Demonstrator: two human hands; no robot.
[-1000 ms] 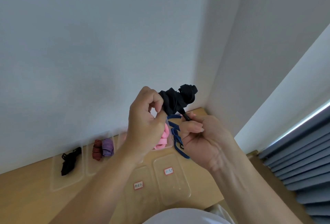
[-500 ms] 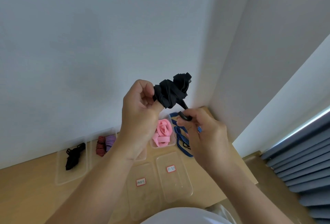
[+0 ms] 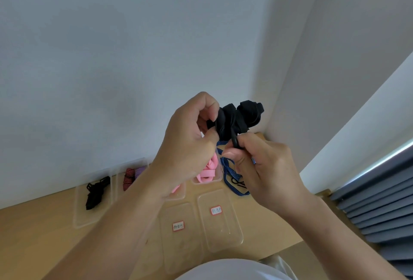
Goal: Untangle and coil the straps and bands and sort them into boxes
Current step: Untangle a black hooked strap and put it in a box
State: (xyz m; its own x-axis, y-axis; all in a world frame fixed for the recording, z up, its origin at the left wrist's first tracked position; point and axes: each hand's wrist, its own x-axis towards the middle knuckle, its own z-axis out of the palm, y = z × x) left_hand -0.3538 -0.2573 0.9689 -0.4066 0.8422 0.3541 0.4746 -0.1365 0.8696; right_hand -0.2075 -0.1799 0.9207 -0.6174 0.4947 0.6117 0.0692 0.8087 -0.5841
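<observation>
- Black strap bundle (image 3: 240,119): a matte, soft-looking fabric band bunched into a knotted clump with rounded folds at its top right. It is held in the air above the table, in front of the corner where two pale walls meet.
- Left hand (image 3: 190,145): thumb and forefinger closed on the left side of the black strap bundle, the other fingers curled in.
- Right hand (image 3: 266,168): thumb and forefinger pinched on a thin black end that hangs from the underside of the bundle; the remaining fingers are folded towards the palm.
- Table (image 3: 40,241): light wood-coloured, smooth surface.
- Clear plastic boxes: shallow, rounded-corner, transparent. Two near ones, (image 3: 178,235) and (image 3: 220,219), each carry a small white label edged in red; its writing is too small to read.
- Far-left box (image 3: 78,212): holds a black strap (image 3: 96,192) lying loosely folded.
- Next box along the wall: holds a red-and-black striped band (image 3: 127,179) beside a lilac band (image 3: 139,171), both rolled.
- Pink band (image 3: 209,171): flat, smooth, coiled in loops in a box partly hidden behind the left hand.
- Blue striped strap (image 3: 230,177): narrow, dark blue with fine pale lines, lying in loose loops on the table below the right hand.
- Blinds (image 3: 380,208): grey-blue horizontal slats at the right edge.
</observation>
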